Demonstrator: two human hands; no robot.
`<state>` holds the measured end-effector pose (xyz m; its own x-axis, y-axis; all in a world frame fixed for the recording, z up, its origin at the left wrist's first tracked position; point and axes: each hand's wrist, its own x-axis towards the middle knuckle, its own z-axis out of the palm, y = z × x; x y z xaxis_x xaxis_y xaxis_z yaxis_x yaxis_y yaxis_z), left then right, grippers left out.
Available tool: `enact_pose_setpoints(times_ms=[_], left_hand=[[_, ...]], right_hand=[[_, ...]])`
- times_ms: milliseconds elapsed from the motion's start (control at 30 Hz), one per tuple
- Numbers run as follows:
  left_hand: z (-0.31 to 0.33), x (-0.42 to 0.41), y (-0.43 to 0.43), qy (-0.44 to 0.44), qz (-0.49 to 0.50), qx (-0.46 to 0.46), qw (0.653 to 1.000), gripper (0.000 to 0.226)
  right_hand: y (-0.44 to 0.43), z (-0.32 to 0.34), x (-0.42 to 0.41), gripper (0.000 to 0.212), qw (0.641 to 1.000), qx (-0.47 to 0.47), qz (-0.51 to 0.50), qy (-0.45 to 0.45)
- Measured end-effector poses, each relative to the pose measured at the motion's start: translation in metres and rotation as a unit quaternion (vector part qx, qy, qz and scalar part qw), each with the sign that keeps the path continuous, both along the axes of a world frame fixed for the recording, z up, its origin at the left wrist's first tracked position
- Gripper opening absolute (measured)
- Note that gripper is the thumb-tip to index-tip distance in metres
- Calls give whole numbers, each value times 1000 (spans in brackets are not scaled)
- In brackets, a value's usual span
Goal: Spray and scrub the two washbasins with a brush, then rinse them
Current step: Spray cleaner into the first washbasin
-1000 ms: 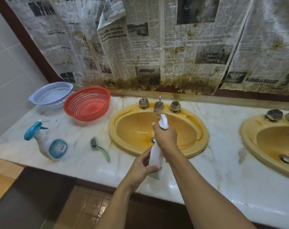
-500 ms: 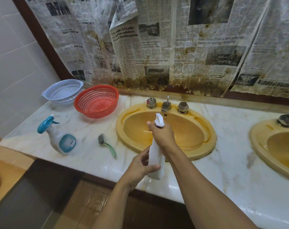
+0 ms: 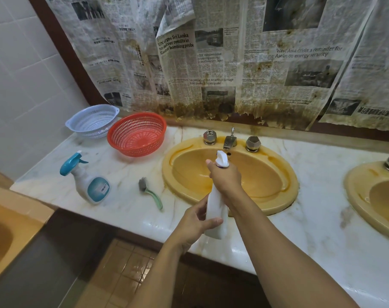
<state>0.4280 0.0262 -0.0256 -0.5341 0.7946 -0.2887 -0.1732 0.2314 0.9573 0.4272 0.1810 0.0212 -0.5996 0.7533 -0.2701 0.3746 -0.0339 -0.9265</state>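
Two hands, left hand and right hand, grip spray bottle over washbasin rim.

Of the person only two arms show, from the forearm to the fingers. The left forearm and the right forearm are bare along all their visible length, slim and smooth, the wrists narrow and uncovered. The left hand and the right hand are bare as well, with slender fingers. The left thumbnail is short, plain and trimmed close to the tip. On the back of the right hand the knuckles make low rounded bumps
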Motion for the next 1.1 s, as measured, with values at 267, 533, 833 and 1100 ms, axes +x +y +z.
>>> enact_pose_setpoints(times_ms=[267, 533, 833, 1100], left_hand=[[-6, -5, 3, -3, 20, -5, 1000, 75], [-7, -20, 9, -24, 57, 22, 998, 53], [-15, -37, 26, -28, 47, -10, 998, 78], [-33, -67, 35, -91, 43, -25, 995, 56]], right_hand=[[7, -3, -6, 27, 997, -65, 22, 28], [17, -6, -15, 38, 994, -63, -83, -19], [36, -3, -42, 37, 991, -122, -30, 41], [44, -20, -73, 36, 988, -89, -119, -47]])
